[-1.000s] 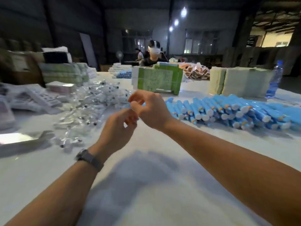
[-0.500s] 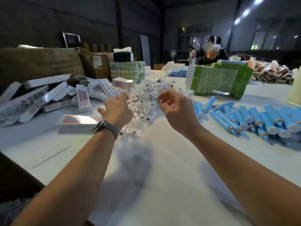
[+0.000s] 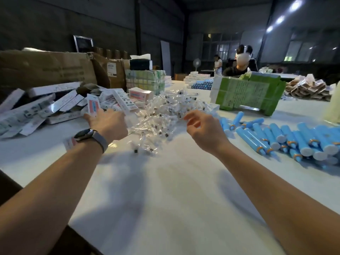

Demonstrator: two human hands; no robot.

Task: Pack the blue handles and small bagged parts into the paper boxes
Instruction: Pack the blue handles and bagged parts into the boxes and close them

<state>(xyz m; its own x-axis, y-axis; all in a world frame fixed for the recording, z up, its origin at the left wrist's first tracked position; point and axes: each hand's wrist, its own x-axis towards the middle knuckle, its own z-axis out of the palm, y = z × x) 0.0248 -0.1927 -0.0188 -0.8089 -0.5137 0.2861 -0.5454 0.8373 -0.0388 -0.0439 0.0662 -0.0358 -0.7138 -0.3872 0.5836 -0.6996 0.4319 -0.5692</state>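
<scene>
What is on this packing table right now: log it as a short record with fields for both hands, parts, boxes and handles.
left hand: left hand, watch on the wrist, fingers reaching to the heap of white paper boxes, no box clearly gripped
right hand: right hand, fingers loosely curled, holding nothing
parts: pile of small clear plastic bagged parts between the hands
handles: blue cylindrical handles lying at the right
surface: white table
</scene>
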